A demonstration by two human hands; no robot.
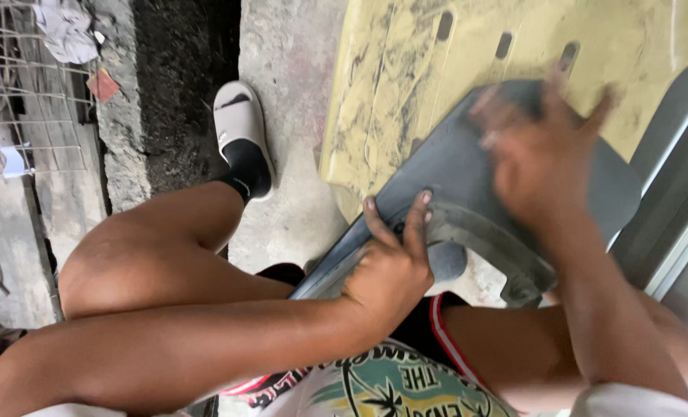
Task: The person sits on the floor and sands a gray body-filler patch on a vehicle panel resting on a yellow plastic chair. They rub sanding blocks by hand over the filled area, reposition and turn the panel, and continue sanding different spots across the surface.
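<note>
A curved grey plastic panel (467,174) rests across my lap, its far end lying over a dirty yellow panel (421,69). My left hand (390,262) grips the grey panel's near edge, thumb and fingers wrapped over the rim. My right hand (537,154) is blurred with motion and pressed flat on the grey panel's upper surface, fingers spread. Whether something lies under its palm cannot be seen.
My bare left knee (151,247) and my foot in a white slide sandal (240,127) rest on the concrete floor (290,93). A dark gutter (178,77) and wire mesh (27,85) lie to the left. A grey metal frame (676,193) runs along the right.
</note>
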